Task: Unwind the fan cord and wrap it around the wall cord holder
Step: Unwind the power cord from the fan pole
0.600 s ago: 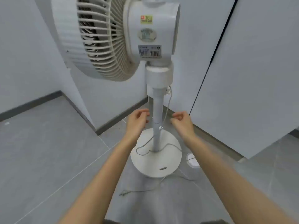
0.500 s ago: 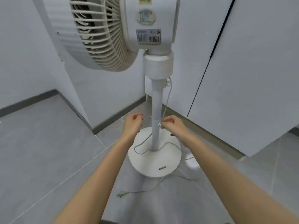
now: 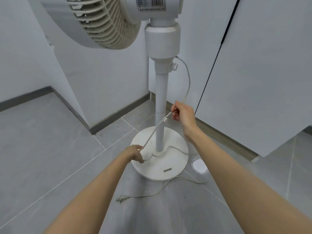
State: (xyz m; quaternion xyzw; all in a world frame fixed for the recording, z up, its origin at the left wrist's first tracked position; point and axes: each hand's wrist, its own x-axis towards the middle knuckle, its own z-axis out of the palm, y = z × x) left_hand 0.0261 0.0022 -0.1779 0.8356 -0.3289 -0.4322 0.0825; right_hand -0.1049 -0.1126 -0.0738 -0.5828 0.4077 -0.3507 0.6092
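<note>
Pulling apart just now: left hand (image 3: 135,153) low left of the fan pole (image 3: 161,98), right hand (image 3: 183,114) higher to its right, both grips pinching the cord (image 3: 152,136) taut across it, so unwinding's underway, one loop left at its foot.

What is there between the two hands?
In the head view, a straight stretch of the fan cord runs from the left hand up to the right hand, crossing in front of the fan pole.
</note>
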